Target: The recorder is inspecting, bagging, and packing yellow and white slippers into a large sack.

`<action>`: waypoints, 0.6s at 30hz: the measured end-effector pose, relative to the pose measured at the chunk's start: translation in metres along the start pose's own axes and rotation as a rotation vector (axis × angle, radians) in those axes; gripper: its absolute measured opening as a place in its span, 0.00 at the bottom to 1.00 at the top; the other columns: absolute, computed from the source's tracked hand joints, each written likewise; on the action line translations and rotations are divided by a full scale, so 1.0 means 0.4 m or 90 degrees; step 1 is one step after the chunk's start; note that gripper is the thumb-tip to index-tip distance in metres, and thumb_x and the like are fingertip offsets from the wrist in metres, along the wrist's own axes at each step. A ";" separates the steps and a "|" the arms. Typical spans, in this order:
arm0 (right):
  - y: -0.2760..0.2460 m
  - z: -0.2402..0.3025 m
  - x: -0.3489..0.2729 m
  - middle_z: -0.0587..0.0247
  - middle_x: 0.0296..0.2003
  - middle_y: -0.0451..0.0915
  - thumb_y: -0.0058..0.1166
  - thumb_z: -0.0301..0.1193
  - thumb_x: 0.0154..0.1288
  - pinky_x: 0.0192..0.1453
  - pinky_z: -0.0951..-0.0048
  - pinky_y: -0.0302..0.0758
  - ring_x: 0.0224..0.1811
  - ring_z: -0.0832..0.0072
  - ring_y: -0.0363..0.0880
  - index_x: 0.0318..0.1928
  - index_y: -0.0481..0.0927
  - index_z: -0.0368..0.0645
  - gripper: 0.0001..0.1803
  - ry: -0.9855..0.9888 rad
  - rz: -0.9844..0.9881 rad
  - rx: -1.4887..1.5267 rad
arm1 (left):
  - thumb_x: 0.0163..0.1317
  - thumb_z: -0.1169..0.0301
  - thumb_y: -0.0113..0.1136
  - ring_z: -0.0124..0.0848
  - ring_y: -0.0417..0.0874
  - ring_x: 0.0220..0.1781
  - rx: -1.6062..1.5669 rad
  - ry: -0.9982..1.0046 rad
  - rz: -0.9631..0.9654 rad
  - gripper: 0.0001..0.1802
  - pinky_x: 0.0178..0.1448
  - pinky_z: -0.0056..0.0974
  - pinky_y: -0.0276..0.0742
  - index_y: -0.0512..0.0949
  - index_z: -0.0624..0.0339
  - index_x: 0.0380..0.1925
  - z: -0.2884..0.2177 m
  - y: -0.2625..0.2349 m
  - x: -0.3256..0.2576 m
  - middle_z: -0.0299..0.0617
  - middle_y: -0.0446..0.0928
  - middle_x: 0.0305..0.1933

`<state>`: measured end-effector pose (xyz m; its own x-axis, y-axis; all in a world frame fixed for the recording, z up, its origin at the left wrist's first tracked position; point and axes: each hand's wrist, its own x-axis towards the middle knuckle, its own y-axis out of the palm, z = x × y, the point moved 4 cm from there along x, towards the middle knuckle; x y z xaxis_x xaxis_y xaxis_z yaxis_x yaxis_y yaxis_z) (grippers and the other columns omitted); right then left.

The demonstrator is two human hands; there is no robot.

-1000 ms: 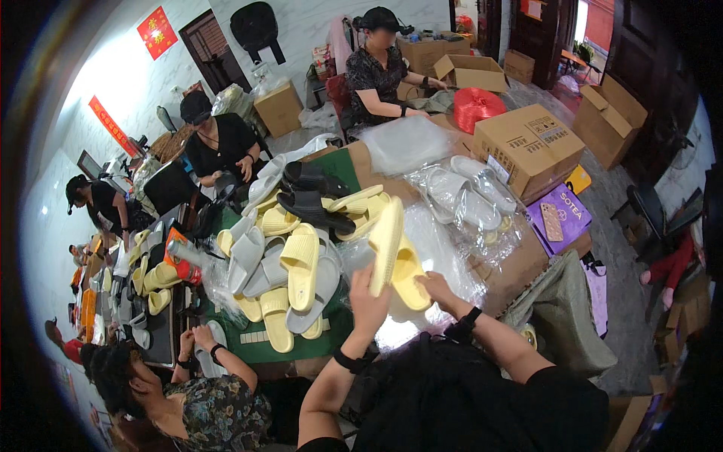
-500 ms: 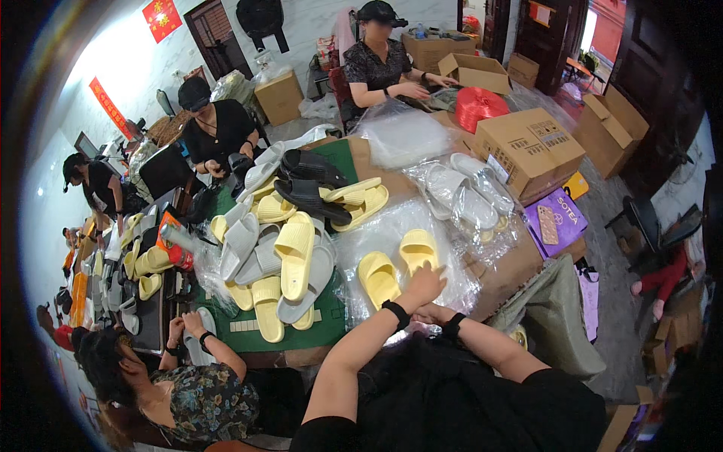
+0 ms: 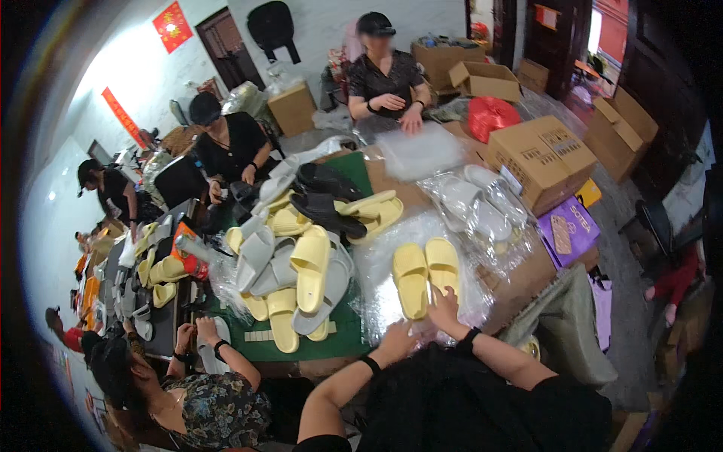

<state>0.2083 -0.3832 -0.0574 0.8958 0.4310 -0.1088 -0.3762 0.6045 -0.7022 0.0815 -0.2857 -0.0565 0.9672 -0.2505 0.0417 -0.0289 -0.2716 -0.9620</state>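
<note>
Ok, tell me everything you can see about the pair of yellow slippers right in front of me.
The pair of yellow slippers lies side by side, soles down and toes pointing away, on a stack of clear plastic bags. They are open-toed slides in one pale yellow piece that looks like soft foam, each with a broad strap across the front. The right hand rests at the heel of the right slipper, fingers touching it. The left hand lies on the plastic just short of the left slipper's heel.

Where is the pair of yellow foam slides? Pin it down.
In the head view, the pair of yellow foam slides lies side by side on clear plastic bags right of centre, just beyond the right hand, right of the heaped slippers.
</note>
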 end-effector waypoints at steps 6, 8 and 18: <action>0.074 -0.004 0.078 0.37 0.65 0.41 0.53 0.44 0.48 0.66 0.51 0.47 0.66 0.42 0.43 0.55 0.71 0.64 0.29 -0.017 0.150 -0.195 | 0.61 0.55 0.43 0.59 0.58 0.62 0.098 -0.117 0.069 0.19 0.61 0.59 0.56 0.71 0.32 0.52 0.008 0.162 -0.052 0.59 0.58 0.62; 0.089 -0.019 0.132 0.37 0.64 0.46 0.53 0.45 0.48 0.64 0.49 0.50 0.65 0.42 0.45 0.54 0.72 0.64 0.28 -0.058 0.133 -0.190 | 0.59 0.57 0.44 0.58 0.60 0.61 0.110 -0.102 0.038 0.20 0.59 0.58 0.59 0.71 0.36 0.53 0.012 0.169 -0.053 0.58 0.60 0.61; 0.052 -0.059 0.270 0.47 0.45 0.69 0.51 0.34 0.53 0.50 0.63 0.68 0.48 0.55 0.70 0.52 0.69 0.39 0.25 -0.162 0.154 0.021 | 0.55 0.64 0.49 0.45 0.68 0.57 0.089 -0.114 0.012 0.24 0.53 0.47 0.69 0.68 0.52 0.54 0.022 0.166 -0.029 0.48 0.65 0.59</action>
<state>0.3030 -0.3398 -0.1005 0.6937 0.7150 -0.0870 -0.5810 0.4840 -0.6543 0.0706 -0.2926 -0.1232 0.9966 -0.0819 -0.0131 -0.0241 -0.1346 -0.9906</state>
